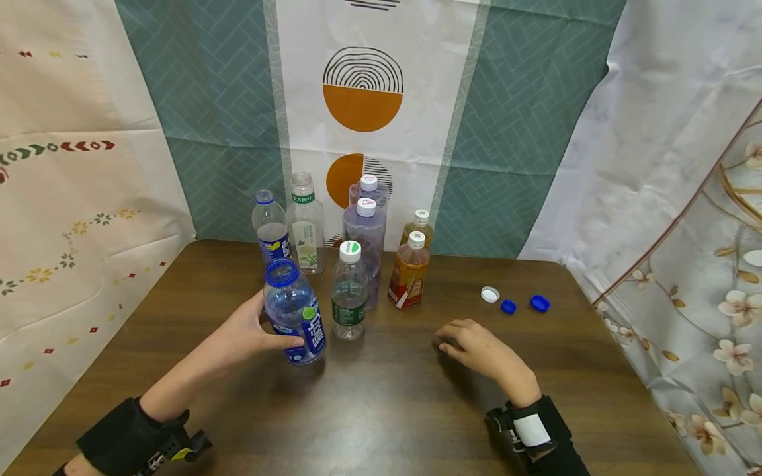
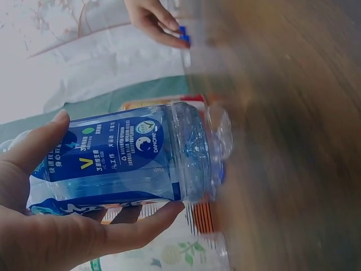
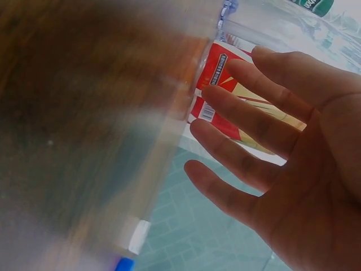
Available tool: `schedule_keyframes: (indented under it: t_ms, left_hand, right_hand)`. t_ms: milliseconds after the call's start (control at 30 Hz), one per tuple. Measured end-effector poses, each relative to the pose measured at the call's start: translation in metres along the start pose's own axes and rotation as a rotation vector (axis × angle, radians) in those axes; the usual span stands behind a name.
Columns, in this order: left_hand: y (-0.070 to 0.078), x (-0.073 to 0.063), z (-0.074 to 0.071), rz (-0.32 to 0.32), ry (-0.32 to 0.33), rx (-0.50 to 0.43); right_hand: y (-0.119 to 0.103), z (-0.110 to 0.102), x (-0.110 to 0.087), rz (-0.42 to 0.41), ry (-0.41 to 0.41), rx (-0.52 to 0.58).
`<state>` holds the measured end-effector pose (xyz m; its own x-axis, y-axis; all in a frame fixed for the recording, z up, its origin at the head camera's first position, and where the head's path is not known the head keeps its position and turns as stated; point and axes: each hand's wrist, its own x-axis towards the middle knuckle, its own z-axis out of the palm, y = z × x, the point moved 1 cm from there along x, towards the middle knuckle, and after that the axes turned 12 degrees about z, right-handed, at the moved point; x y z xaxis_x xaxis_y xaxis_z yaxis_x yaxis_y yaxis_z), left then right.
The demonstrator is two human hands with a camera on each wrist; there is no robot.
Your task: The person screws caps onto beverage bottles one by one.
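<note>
Blue-labelled bottle (image 1: 296, 311), uncapped: our left hand (image 1: 250, 332) grips its sides, just left of the green-labelled bottle (image 1: 350, 289). We should squeeze lightly, mouth upward; our right hand (image 1: 481, 349) is spread, empty.

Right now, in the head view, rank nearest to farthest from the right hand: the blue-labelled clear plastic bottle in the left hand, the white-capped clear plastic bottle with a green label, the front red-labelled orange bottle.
1. Front red-labelled orange bottle: left of the right hand, farther back.
2. White-capped clear bottle: farther left.
3. Blue-labelled clear bottle: farthest left, in the left hand.
</note>
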<state>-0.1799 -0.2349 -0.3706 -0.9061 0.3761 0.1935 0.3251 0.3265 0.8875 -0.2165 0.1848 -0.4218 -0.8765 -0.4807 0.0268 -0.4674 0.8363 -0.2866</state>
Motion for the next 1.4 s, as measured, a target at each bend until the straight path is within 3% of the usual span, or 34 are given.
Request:
schedule_keyframes:
  t_ms: [433,667,800,1033,1400]
  left_hand:
    - [0.006,0.007,0.045,0.086,-0.085,-0.045]
    - [0.014,0.021,0.078,0.168,-0.205,-0.107]
    - [0.019,0.032,0.097,0.196,-0.228,-0.090]
    - [0.024,0.053,0.123,0.168,-0.190,-0.099]
    - [0.021,0.094,0.151,0.224,-0.106,0.017]
  right_hand:
    - [0.001,0.001,-0.002,-0.002,0.006,-0.013]
    - [0.001,0.002,-0.002,0.000,0.003,-0.011]
    - [0.001,0.002,-0.002,-0.009,0.001,-0.011]
    - [-0.001,0.002,-0.001,0.006,-0.017,-0.015]
    - [0.002,0.001,-0.001,-0.014,-0.014,0.014]
